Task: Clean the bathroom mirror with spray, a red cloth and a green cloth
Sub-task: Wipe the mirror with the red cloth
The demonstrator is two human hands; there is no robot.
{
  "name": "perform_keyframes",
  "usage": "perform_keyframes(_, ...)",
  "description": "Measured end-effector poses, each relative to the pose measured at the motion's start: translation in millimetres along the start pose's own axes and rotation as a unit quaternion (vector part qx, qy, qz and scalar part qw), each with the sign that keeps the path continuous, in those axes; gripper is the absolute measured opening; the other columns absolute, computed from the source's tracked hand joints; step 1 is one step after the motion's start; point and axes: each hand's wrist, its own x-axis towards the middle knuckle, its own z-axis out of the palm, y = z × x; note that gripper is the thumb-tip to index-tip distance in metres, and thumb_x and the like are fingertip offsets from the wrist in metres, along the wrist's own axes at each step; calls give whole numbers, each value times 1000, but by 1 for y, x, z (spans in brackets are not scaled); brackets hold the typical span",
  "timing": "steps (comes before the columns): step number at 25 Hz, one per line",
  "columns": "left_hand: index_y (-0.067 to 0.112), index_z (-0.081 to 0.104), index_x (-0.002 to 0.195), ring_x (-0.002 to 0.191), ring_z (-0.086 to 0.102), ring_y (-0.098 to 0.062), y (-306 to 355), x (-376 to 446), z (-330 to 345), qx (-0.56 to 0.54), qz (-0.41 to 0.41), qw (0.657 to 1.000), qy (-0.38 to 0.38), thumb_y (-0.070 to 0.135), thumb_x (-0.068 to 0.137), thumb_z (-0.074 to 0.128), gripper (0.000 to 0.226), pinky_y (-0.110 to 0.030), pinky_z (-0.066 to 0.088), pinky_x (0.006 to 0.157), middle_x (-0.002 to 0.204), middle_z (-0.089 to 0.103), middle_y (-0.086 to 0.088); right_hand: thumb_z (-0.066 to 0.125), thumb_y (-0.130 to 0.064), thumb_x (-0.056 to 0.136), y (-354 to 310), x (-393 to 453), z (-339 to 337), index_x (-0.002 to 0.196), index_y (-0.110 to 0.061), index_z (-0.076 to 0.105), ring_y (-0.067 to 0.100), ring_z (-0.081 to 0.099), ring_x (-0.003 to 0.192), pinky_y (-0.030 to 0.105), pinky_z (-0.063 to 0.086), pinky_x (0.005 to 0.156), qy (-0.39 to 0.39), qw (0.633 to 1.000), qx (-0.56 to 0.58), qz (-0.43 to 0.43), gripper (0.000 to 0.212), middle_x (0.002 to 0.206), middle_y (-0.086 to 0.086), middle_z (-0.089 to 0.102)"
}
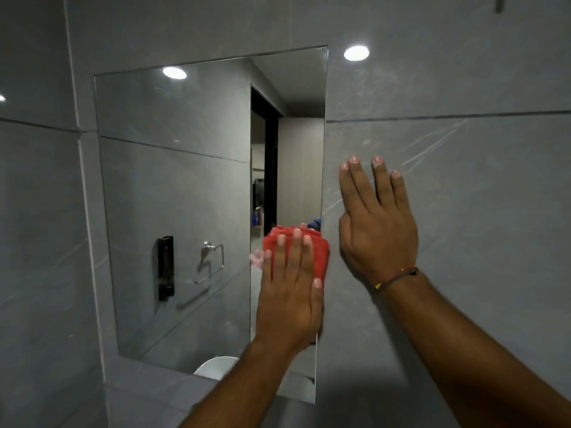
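Wall [463, 242]: right hand [378, 230] lay flat, fingers [381, 180] straight.
Mirror [173, 180]: left hand [290, 298] pressed red cloth [319, 254], fingers straight.
Risk: unpinched cloth might slip.

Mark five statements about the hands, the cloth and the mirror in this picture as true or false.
1. The left hand presses a red cloth against the mirror. True.
2. The right hand grips a green cloth. False: it lies flat on the grey tiled wall, fingers straight, holding nothing.
3. The red cloth sits near the mirror's right edge. True.
4. Both hands are on the glass. False: only the left hand is; the right hand is on the wall beside the mirror.
5. The right wrist bears a thin cord bracelet. True.
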Motion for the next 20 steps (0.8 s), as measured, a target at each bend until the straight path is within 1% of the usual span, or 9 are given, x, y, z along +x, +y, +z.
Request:
perform_keyframes(2, 12, 7, 168, 164, 4, -30, -29, -9, -4, 52, 156, 986, -34, 43, 111, 20, 65, -49, 1, 132, 178, 2, -8, 41, -24, 103, -1, -15, 4, 175, -12, 22, 38, 17, 170, 51, 4, 140, 2, 1000, -2, 0, 75, 183, 11, 24)
perform_keyframes(4, 14, 11, 167, 164, 9, -30, -74, -14, -12, 107, 293, 948, -64, 42, 110, 28, 66, -50, 4, 133, 178, 4, -7, 40, -26, 103, -2, -33, 7, 175, -13, 23, 38, 19, 170, 50, 3, 140, 0, 1000, -12, 6, 75, 182, 11, 25)
perform_keyframes(5, 15, 11, 167, 164, 8, -29, -100, -15, -17, 130, 324, 934, -72, 42, 109, 29, 67, -50, 4, 133, 178, 3, -7, 39, -27, 104, -7, -41, 9, 175, -13, 24, 38, 19, 170, 51, 3, 140, -3, 1000, -15, 10, 74, 182, 12, 26)
perform_keyframes(6, 15, 8, 168, 164, 5, -29, -126, -15, -22, 145, 319, 934, -73, 43, 109, 28, 68, -52, 5, 132, 178, 0, -7, 38, -29, 104, -11, -50, 10, 175, -12, 24, 38, 19, 170, 51, 3, 140, -8, 1000, -20, 13, 74, 182, 12, 26)
perform_keyframes(7, 16, 4, 168, 164, 2, -29, -151, -16, -28, 146, 277, 947, -68, 44, 108, 25, 69, -55, 7, 132, 178, -3, -7, 37, -30, 104, -17, -58, 11, 175, -12, 24, 39, 18, 170, 51, 1, 140, -17, 999, -25, 17, 74, 182, 13, 25)
perform_keyframes(10, 16, 0, 168, 164, -2, -31, -226, -21, -56, 76, 38, 996, -19, 40, 108, 20, 68, -58, 10, 130, 178, -5, -6, 35, -32, 105, -29, -72, 16, 175, -10, 21, 40, 12, 170, 51, -6, 140, -46, 998, -39, 19, 75, 183, 15, 22)
perform_keyframes(13, 14, 1, 168, 164, -8, -28, -289, -27, -79, -4, -151, 988, 22, 34, 108, 21, 67, -46, -2, 133, 178, -5, -7, 33, -34, 105, -32, -76, 21, 176, -10, 13, 40, 4, 171, 54, -7, 139, -49, 997, -54, 14, 77, 184, 16, 13)
perform_keyframes(16, 12, 2, 167, 164, -7, -27, -291, -35, -68, -80, -350, 930, 81, 33, 104, 20, 69, -44, -4, 132, 177, -2, -8, 35, -33, 105, -30, -76, 23, 177, -11, 10, 39, 0, 172, 56, -4, 139, -39, 998, -53, 9, 79, 185, 14, 7)
perform_keyframes(20, 14, 4, 167, 164, -1, -27, -245, -41, -47, -145, -590, 776, 171, 29, 107, 20, 64, -48, 0, 132, 178, 1, -6, 38, -30, 104, -31, -76, 19, 177, -11, 10, 40, 2, 172, 56, -3, 139, -35, 998, -54, 8, 80, 185, 15, 10)
